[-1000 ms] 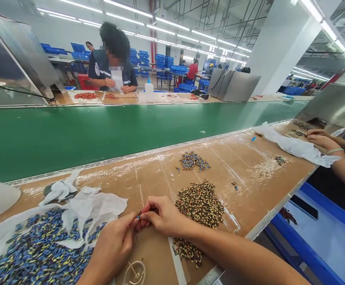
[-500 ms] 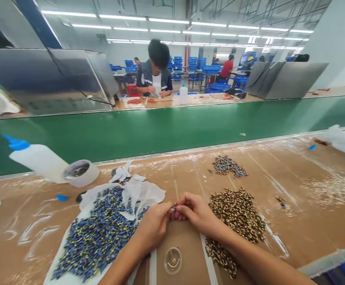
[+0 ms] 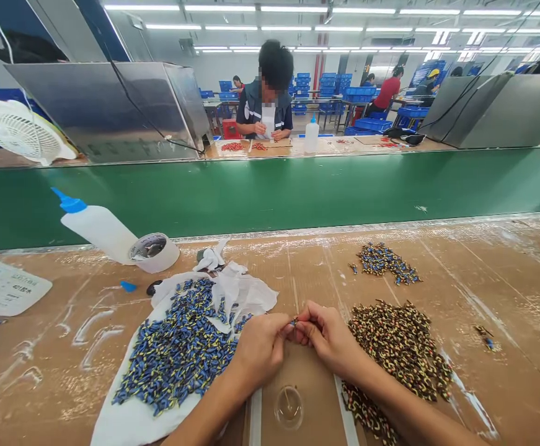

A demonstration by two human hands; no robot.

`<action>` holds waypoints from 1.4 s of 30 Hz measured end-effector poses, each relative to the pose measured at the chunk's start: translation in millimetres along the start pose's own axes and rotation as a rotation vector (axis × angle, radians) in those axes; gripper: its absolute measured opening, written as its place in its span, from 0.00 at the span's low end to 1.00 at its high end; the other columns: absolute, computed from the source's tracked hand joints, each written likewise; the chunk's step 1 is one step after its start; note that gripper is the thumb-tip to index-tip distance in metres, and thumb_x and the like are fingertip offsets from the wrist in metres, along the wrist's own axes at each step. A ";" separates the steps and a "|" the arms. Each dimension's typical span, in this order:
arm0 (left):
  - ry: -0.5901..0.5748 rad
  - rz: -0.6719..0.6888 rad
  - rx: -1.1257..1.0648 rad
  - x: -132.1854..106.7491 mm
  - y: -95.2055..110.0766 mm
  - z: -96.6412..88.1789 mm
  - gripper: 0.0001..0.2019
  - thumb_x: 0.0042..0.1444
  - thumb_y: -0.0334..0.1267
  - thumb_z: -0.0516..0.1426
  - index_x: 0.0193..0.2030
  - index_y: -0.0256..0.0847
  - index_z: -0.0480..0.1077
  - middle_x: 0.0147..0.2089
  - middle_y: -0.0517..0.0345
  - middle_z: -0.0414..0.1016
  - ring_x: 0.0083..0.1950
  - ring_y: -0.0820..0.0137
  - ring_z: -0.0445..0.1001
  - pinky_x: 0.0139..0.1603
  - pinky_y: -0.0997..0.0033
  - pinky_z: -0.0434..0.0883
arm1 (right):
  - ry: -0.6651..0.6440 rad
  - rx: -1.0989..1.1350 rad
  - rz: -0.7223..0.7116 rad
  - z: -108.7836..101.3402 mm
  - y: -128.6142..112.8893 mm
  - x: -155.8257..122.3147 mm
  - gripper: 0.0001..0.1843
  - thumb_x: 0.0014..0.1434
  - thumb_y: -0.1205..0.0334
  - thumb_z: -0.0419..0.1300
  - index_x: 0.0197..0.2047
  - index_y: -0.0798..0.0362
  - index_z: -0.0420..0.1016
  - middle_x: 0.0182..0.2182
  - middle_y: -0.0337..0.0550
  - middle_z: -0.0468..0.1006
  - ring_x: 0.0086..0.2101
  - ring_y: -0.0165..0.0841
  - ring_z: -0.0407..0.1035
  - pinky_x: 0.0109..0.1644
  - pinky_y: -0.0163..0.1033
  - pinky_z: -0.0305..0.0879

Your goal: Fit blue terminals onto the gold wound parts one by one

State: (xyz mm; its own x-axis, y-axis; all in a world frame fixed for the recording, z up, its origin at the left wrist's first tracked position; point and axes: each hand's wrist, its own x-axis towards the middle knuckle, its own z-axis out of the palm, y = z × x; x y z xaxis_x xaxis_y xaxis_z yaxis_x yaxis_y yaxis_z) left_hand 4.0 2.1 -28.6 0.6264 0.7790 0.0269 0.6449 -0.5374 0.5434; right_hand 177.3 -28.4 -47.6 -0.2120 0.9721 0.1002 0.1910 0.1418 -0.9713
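Observation:
My left hand [image 3: 261, 347] and my right hand [image 3: 329, 334] meet over the middle of the work surface, fingertips pinched together. Between them shows a tiny blue piece [image 3: 294, 321], mostly covered by the fingers. To the left, a heap of small blue, black and yellow pieces [image 3: 177, 347] lies on a white sheet [image 3: 125, 427]. Right beside my right forearm spreads a pile of small dark and cream-yellow pieces [image 3: 390, 347]. Below my hands stands a small clear round dish [image 3: 289, 407] with a thin stick in it.
A white bottle with a blue tip [image 3: 100, 229] leans on a tape roll [image 3: 155, 253] at the left. Behind the right pile lies a smaller group of blue-and-yellow pieces [image 3: 385, 263]. A green belt [image 3: 270, 192] crosses beyond; a co-worker [image 3: 270, 93] sits on its far side.
The camera view has turned left and slightly down, shifting the scene to the right. My hands keep their pinch with the small blue piece between them.

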 end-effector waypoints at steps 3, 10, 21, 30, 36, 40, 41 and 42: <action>-0.010 -0.022 0.006 1.2 -0.4 3.4 0.12 0.57 0.28 0.47 0.27 0.40 0.67 0.29 0.55 0.75 0.31 0.67 0.72 0.31 0.71 0.58 | -0.007 -0.070 -0.008 0.9 3.1 -0.8 0.10 0.64 0.66 0.52 0.30 0.51 0.66 0.25 0.39 0.74 0.26 0.31 0.68 0.29 0.33 0.59; -0.018 -0.009 -0.007 1.0 -0.9 6.4 0.10 0.55 0.27 0.49 0.29 0.41 0.69 0.30 0.57 0.76 0.31 0.68 0.73 0.31 0.71 0.58 | -0.025 -0.179 -0.044 1.3 0.2 -1.7 0.10 0.63 0.70 0.50 0.29 0.50 0.61 0.25 0.38 0.74 0.26 0.32 0.68 0.30 0.33 0.59; -0.088 0.014 -0.071 -1.3 6.8 -20.6 0.14 0.64 0.36 0.46 0.33 0.39 0.71 0.32 0.56 0.75 0.34 0.68 0.71 0.34 0.73 0.62 | -0.040 -0.105 -0.012 -10.0 -16.6 1.5 0.09 0.65 0.63 0.52 0.33 0.52 0.69 0.25 0.40 0.77 0.26 0.32 0.71 0.30 0.33 0.65; -0.008 0.015 -0.149 2.5 -3.2 -33.1 0.14 0.64 0.43 0.48 0.43 0.42 0.73 0.39 0.55 0.78 0.41 0.65 0.74 0.43 0.70 0.66 | 0.659 -0.475 0.037 -122.3 -3.9 27.5 0.11 0.59 0.58 0.55 0.37 0.56 0.75 0.31 0.47 0.80 0.31 0.38 0.73 0.38 0.41 0.67; 0.000 0.033 -0.117 9.2 -6.4 -35.6 0.15 0.64 0.45 0.47 0.39 0.42 0.73 0.33 0.59 0.77 0.35 0.67 0.73 0.37 0.73 0.65 | 0.757 -0.585 0.097 -167.4 -1.0 -11.2 0.18 0.59 0.58 0.54 0.51 0.55 0.71 0.33 0.46 0.80 0.32 0.35 0.75 0.38 0.38 0.69; 0.053 0.016 -0.081 11.7 -7.8 -38.3 0.18 0.63 0.48 0.47 0.35 0.40 0.72 0.26 0.60 0.73 0.28 0.68 0.70 0.31 0.73 0.64 | 0.866 -0.727 0.205 -201.8 3.5 -90.9 0.17 0.60 0.56 0.52 0.45 0.57 0.74 0.37 0.52 0.79 0.35 0.40 0.73 0.41 0.44 0.67; 0.067 0.016 -0.074 12.3 -7.8 -38.2 0.18 0.63 0.48 0.47 0.34 0.40 0.72 0.25 0.61 0.72 0.27 0.68 0.69 0.30 0.73 0.63 | 0.887 -0.766 0.236 -207.7 7.2 -110.4 0.17 0.60 0.56 0.52 0.45 0.57 0.74 0.37 0.54 0.78 0.35 0.41 0.73 0.42 0.46 0.66; 0.079 0.020 -0.069 12.8 -7.6 -37.8 0.18 0.62 0.49 0.47 0.33 0.40 0.71 0.24 0.61 0.72 0.26 0.68 0.69 0.29 0.73 0.63 | 0.887 -0.798 0.260 -211.4 11.7 -127.2 0.17 0.60 0.56 0.52 0.44 0.58 0.74 0.38 0.55 0.77 0.35 0.41 0.72 0.43 0.46 0.66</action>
State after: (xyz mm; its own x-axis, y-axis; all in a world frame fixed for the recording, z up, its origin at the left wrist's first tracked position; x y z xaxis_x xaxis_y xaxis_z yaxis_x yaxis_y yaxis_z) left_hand -9.4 28.4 -0.7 0.6007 0.7928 0.1033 0.5989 -0.5318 0.5988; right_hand 409.1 -111.0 -26.1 0.5883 0.7344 0.3385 0.7313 -0.3046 -0.6103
